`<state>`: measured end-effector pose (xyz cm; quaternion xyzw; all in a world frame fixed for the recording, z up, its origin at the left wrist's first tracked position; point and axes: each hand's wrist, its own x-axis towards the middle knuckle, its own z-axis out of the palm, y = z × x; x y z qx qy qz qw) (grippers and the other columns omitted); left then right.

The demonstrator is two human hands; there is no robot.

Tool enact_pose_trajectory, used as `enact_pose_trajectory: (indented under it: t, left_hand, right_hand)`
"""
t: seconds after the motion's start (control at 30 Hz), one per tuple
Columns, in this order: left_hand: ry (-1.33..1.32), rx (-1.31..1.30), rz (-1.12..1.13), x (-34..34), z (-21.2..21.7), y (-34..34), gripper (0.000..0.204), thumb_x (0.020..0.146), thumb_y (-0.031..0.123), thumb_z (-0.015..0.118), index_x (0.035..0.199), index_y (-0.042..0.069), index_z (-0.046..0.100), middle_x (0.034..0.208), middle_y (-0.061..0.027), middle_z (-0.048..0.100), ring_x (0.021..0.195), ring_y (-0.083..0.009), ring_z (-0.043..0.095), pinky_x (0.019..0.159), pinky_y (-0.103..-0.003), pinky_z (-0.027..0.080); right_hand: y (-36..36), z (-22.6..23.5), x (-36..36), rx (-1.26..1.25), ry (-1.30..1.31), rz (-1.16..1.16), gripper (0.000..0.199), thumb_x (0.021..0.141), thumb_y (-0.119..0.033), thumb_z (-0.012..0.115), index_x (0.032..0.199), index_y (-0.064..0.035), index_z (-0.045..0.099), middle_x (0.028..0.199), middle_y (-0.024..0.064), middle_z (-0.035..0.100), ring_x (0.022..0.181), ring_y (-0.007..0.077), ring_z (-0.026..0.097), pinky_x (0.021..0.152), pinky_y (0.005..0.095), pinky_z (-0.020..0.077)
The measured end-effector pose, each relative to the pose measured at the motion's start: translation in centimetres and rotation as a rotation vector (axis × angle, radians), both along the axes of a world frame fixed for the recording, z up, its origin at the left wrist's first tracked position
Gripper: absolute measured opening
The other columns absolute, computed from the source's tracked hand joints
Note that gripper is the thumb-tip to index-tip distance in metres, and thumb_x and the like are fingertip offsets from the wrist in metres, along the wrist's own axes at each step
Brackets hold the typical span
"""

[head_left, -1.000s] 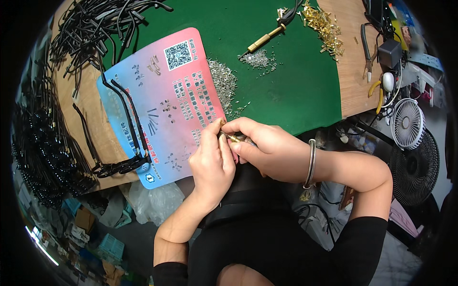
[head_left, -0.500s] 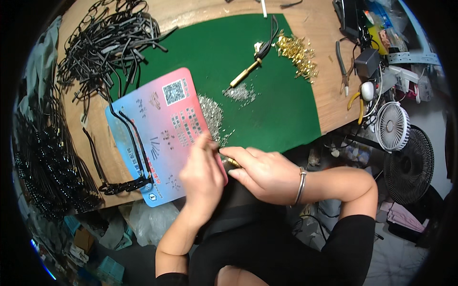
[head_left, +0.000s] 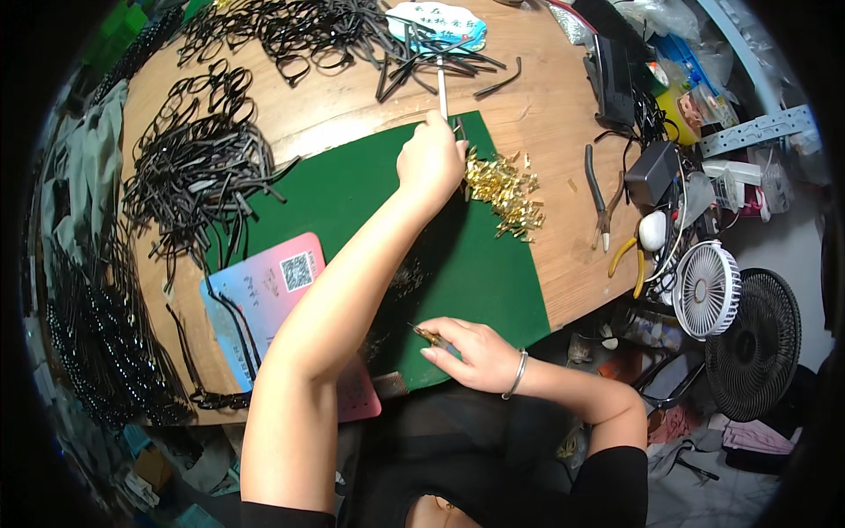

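Observation:
My left hand is stretched out to the far edge of the green mat, its fingers closed; what they hold, if anything, is hidden. Beside its fingertips lies a dark eyeglass temple. My right hand, near the mat's front edge, pinches a slim brass-coloured tool with a thin tip. My left forearm crosses over a pink and blue card with tiny parts on it. Small silver pieces show beside that forearm. To the right of my left hand is a pile of gold-coloured metal pieces.
Black temples and eyeglass frames heap up at the far left. Beaded black cords hang at the left edge. A cloud-shaped sign with a white handle stands far. Pliers and a white fan are right.
The view has shifted, showing more of the far table. My left hand has left the card's edge beside my right hand and reached far forward. The right still holds the brass-coloured tool.

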<state>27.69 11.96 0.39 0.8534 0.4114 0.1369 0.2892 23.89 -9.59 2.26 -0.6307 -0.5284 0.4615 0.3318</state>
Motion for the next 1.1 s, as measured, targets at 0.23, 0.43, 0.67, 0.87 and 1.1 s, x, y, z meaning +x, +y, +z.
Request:
enact_pose_trajectory:
  t: [0.23,0.43,0.67,0.87,1.1]
  left_hand:
    - [-0.404,-0.279,-0.114,-8.2,7.5,1.1,0.026,0.087,0.023,0.060,0.088,-0.003,0.059,0.072,0.0020,0.052,0.067,-0.0055,0.045,0.061,-0.021,0.038]
    - [-0.565,-0.919,-0.098,-20.9,9.8,-7.0,0.006,0.087,0.003,0.058,0.090,0.001,0.054,0.081,0.0011,0.055,0.072,-0.0043,0.049,0.066,-0.020,0.042]
    - [-0.642,-0.926,0.214,-26.2,8.1,-11.5,0.031,0.094,0.010,0.044,0.123,-0.002,0.044,0.078,-0.0037,0.060,0.055,-0.0013,0.040,0.052,-0.015,0.032]
    - [-0.644,-0.989,0.093,-25.6,6.2,-12.2,0.024,0.095,0.010,0.043,0.115,-0.003,0.049,0.071,-0.0018,0.054,0.056,-0.0051,0.051,0.054,-0.019,0.042]
    - [-0.711,-1.286,0.159,-25.3,5.6,-14.3,0.021,0.096,0.011,0.045,0.113,0.000,0.049,0.081,-0.0047,0.063,0.052,-0.0025,0.045,0.048,-0.017,0.037]
  right_hand:
    - [1.3,1.4,2.4,-0.301,0.311,0.000,0.025,0.089,-0.023,0.055,0.101,-0.0014,0.056,0.090,0.0140,0.063,0.079,0.0231,0.062,0.070,0.0325,0.0490]
    - [7.5,3.8,6.4,0.044,-0.312,-0.146,0.023,0.083,-0.024,0.058,0.081,-0.0013,0.058,0.077,0.0179,0.062,0.073,0.0321,0.062,0.066,0.0390,0.0493]
    - [15.0,-0.1,9.0,0.013,-0.679,-0.106,0.018,0.079,-0.021,0.060,0.085,-0.0034,0.061,0.088,0.0194,0.059,0.086,0.0345,0.059,0.078,0.0415,0.0476]
    - [13.8,2.4,8.6,0.112,-0.552,-0.418,0.021,0.077,-0.022,0.063,0.082,-0.0017,0.061,0.077,0.0152,0.064,0.069,0.0269,0.063,0.066,0.0356,0.0493]
    - [4.2,8.2,-1.5,0.012,0.085,-0.114,0.017,0.079,-0.013,0.065,0.088,0.0007,0.061,0.080,0.0109,0.063,0.070,0.0174,0.063,0.064,0.0276,0.0495]
